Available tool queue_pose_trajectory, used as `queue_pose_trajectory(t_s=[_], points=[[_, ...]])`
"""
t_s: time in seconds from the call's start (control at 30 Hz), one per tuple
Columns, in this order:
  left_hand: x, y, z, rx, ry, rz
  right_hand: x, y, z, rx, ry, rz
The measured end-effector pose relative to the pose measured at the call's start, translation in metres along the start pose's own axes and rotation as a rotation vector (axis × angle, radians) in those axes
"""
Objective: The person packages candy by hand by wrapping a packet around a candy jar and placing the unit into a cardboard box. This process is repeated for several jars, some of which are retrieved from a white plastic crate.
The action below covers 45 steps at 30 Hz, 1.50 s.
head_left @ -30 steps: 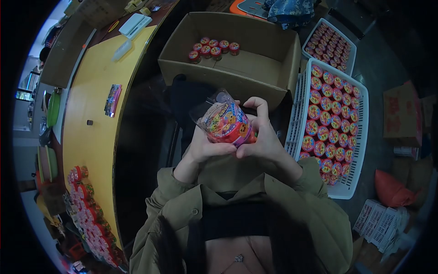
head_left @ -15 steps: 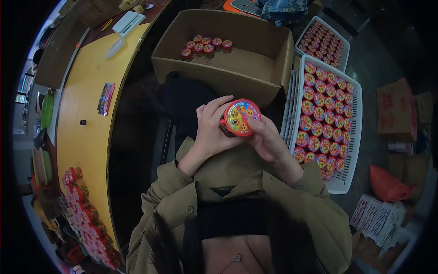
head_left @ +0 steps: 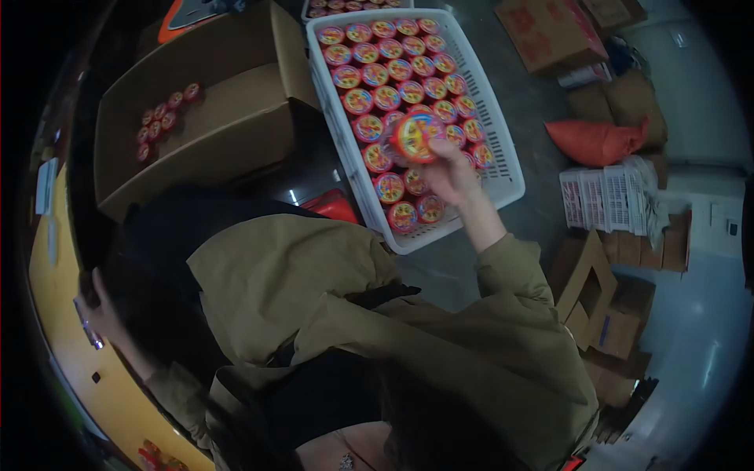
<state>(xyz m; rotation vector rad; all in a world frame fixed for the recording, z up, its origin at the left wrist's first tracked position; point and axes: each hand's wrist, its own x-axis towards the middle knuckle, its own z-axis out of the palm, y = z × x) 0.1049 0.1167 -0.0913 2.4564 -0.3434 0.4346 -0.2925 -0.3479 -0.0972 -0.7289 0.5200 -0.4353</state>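
Note:
My right hand (head_left: 453, 174) is closed on a round jar (head_left: 414, 135) with a red-rimmed, brightly printed lid. It holds the jar over a white plastic basket (head_left: 503, 157), above rows of similar lidded jars (head_left: 375, 74); motion blurs the jar a little. Far to the left, my left hand (head_left: 106, 315) reaches to the edge of the yellow table (head_left: 129, 388). There it is beside or on a small shiny colourful packet (head_left: 88, 323). Dim light and the view's edge hide how its fingers are set.
An open cardboard box (head_left: 228, 118) with several red-lidded jars (head_left: 168, 120) stands left of the basket. To the right are a red sack (head_left: 597, 140), stacked white baskets (head_left: 601, 200) and cardboard boxes (head_left: 550, 35). A small black cap-like object (head_left: 96, 377) lies on the table.
The view has turned to the right. Both hands were together on a jar; now my right hand alone holds one over the basket, and my left has moved away to the table.

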Motion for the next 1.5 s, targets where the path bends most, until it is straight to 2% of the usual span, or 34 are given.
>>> queue_pose_trajectory(t_s=[0.03,0.07,0.13,0.17,0.23,0.27,0.37,0.47,0.67,0.73,0.77,0.9,0.97,1.0,1.07,1.13,1.17,1.2,1.23,1.3,1.33,1.4,1.43,1.47,1.5], points=[[0.041,-0.112,-0.006,0.004,0.183,0.287,-0.013,-0.014,-0.027,-0.134,0.140,-0.018],[0.045,-0.115,-0.025,0.364,0.230,0.262,-0.025,-0.026,-0.058,-0.266,0.269,-0.032],[0.050,-0.119,-0.041,0.727,0.270,0.240,-0.047,-0.037,-0.149,-0.353,0.389,0.189],[0.050,-0.137,-0.044,0.815,0.255,0.224,-0.054,-0.037,-0.153,-0.352,0.395,0.191],[0.060,-0.199,-0.046,0.897,0.103,0.206,-0.069,-0.036,-0.158,-0.405,0.502,0.303],[0.065,-0.233,-0.048,0.943,0.016,0.203,-0.069,-0.030,-0.185,-0.361,0.451,0.403],[0.093,-0.335,-0.048,1.185,-0.250,0.293,-0.064,-0.022,-0.180,-0.452,0.448,0.520],[0.089,-0.320,-0.054,0.834,-0.300,0.121,-0.058,-0.022,-0.184,-0.427,0.372,0.576],[0.078,-0.296,-0.065,0.500,-0.404,0.009,-0.034,-0.018,-0.204,-0.627,0.257,0.849],[0.071,-0.288,-0.067,0.397,-0.432,-0.045,-0.027,-0.011,-0.221,-0.544,0.143,0.926],[0.072,-0.282,-0.069,0.332,-0.440,-0.080,-0.026,-0.012,-0.221,-0.537,0.164,0.945],[0.063,-0.229,-0.089,0.185,-0.416,-0.246,-0.028,-0.011,-0.183,-0.406,0.161,0.803],[0.060,-0.206,-0.101,0.199,-0.342,-0.348,-0.030,-0.005,-0.199,-0.484,0.235,0.774],[0.060,-0.205,-0.099,0.160,-0.327,-0.397,-0.029,-0.014,-0.200,-0.713,0.225,0.851],[0.063,-0.226,-0.104,-0.015,-0.270,-0.399,-0.023,-0.037,-0.164,-1.173,0.263,0.935],[0.064,-0.214,-0.113,0.040,-0.258,-0.437,-0.008,-0.057,-0.131,-1.508,0.239,1.025],[0.066,-0.205,-0.111,0.081,-0.280,-0.456,0.010,-0.061,-0.114,-1.554,0.212,1.012],[0.065,-0.198,-0.112,-0.020,-0.275,-0.537,0.027,-0.064,-0.082,-1.599,0.188,0.997],[0.063,-0.192,-0.108,-0.022,-0.263,-0.545,0.043,-0.062,-0.046,-1.600,0.129,0.769],[0.049,-0.191,-0.095,-0.296,-0.024,-0.562,0.098,-0.040,0.022,-1.555,-0.006,0.507],[0.044,-0.200,-0.088,-0.301,-0.015,-0.572,0.132,-0.022,0.053,-1.554,-0.085,0.376],[0.034,-0.217,-0.078,-0.267,0.217,-0.364,0.206,0.028,0.109,-1.390,-0.271,0.234],[0.030,-0.222,-0.077,-0.269,0.230,-0.370,0.240,0.060,0.140,-1.356,-0.356,0.182],[0.027,-0.224,-0.078,-0.221,0.116,-0.437,0.282,0.093,0.155,-1.310,-0.465,0.210],[0.025,-0.225,-0.081,-0.172,-0.001,-0.503,0.298,0.099,0.163,-1.316,-0.473,0.209]])
